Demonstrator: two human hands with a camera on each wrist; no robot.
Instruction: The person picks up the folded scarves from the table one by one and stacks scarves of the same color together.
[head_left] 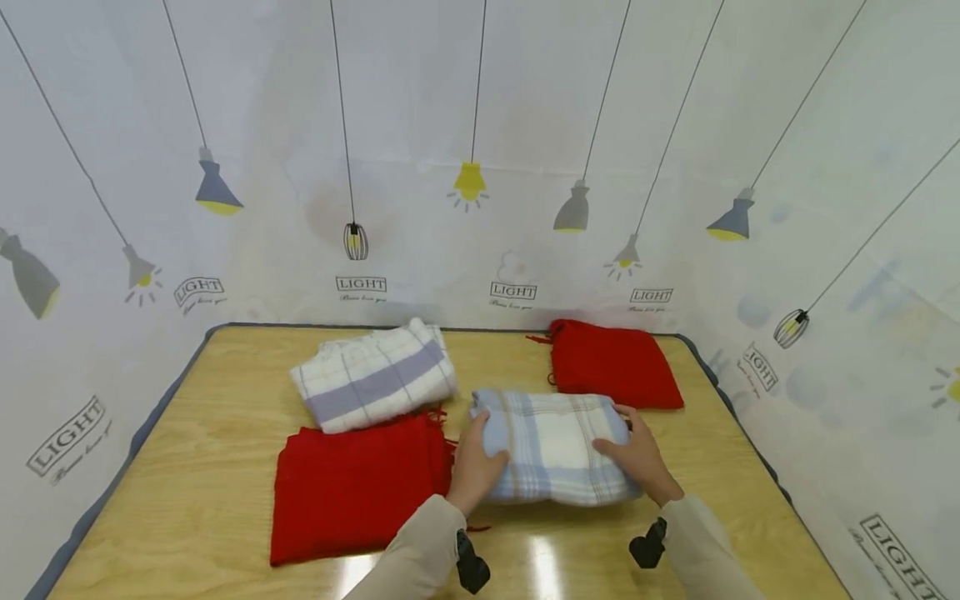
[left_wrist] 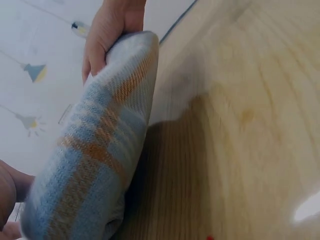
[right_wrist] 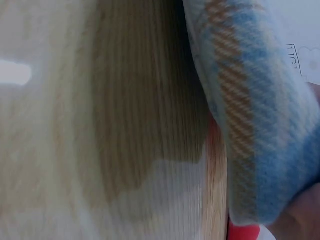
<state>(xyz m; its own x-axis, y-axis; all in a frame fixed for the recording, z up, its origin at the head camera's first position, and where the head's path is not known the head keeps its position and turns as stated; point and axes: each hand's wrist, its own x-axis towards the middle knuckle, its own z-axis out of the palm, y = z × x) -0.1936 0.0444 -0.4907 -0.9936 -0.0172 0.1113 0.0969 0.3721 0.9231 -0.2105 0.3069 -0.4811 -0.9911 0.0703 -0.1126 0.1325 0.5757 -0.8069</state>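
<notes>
Gripping a folded plaid blanket by its two ends, you hold it before you at the middle of the table; whether its underside touches the wood is hard to tell. The two-sided hold probably keeps the soft layers from sagging open. Your left hand curls its fingers round one end, thumb on the near face; your right hand takes the other, thumb forward and fingers hooked behind, both closed only as far as the thick bundle allows. To your left lies a red cloth, a white-and-purple cloth at its back edge; a second red cloth lies far right, all folded, apparently for compactness.
</notes>
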